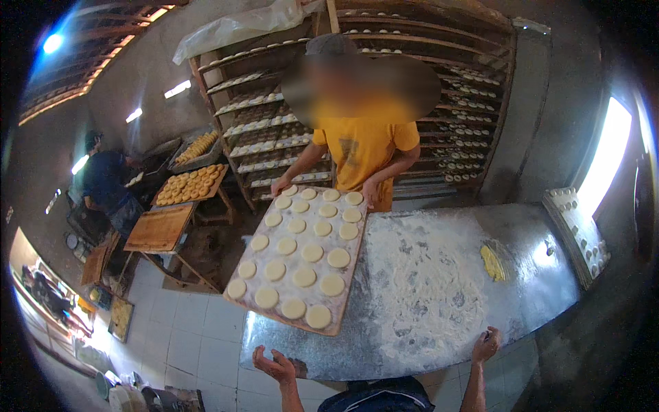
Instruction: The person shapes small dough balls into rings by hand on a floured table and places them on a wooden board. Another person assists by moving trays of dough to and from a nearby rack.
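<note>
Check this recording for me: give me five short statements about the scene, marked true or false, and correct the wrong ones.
1. A person in a yellow shirt holds a board of dough rounds with both hands. True.
2. The wearer's left hand grips that board. False: it is apart from the board, by the near edge of the metal table.
3. White flour is spread over part of the metal table. True.
4. The yellow lump lies to the left of the flour. False: it lies to the right of most of it.
5. A tall rack with loaded shelves stands behind the person in the yellow shirt. True.
</note>
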Available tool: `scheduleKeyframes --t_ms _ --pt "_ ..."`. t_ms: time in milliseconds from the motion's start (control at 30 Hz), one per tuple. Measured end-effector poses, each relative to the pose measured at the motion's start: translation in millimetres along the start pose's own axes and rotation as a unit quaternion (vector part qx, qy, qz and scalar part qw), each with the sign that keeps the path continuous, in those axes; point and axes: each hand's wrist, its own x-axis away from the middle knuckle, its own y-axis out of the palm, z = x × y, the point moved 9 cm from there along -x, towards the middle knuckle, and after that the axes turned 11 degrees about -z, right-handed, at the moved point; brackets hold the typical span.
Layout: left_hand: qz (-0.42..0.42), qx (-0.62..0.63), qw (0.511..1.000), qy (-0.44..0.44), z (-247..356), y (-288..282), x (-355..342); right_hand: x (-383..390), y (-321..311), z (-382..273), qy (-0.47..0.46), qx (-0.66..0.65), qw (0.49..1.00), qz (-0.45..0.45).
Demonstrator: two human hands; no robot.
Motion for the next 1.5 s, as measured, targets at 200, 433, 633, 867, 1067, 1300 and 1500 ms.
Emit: scheduleKeyframes --t_ms 200,433,633,867,1067,1300,1500 --pt "-0.032 -0.004 0.999 -0.029 -1 2 -3 0 0 -4 -0.024 0.014 1.0 0.004" --pt "-0.041 -0.013 0.999 -0.024 3 3 -5 -1 5 6 -0.022 0.0 1.0 0.007" --pt "-0.043 -0.006 0.998 -0.043 3 0 -7 -1 9 10 -0.015 0.012 1.0 -0.011" --pt "-0.036 0.016 0.998 -0.041 0 -1 -8 -3 11 15 -0.02 0.002 1.0 0.0" --pt "-0.053 0.001 0.998 -0.029 1 2 -6 -3 12 15 0.001 -0.013 1.0 -0.022" --pt "-0.06 0.01 0.998 -0.031 1 0 -9 0 3 2 0.008 0.021 1.0 -0.019" --pt "-0.052 0.006 0.998 -0.022 3 -2 -10 0 5 4 0.02 -0.004 0.999 -0.026"
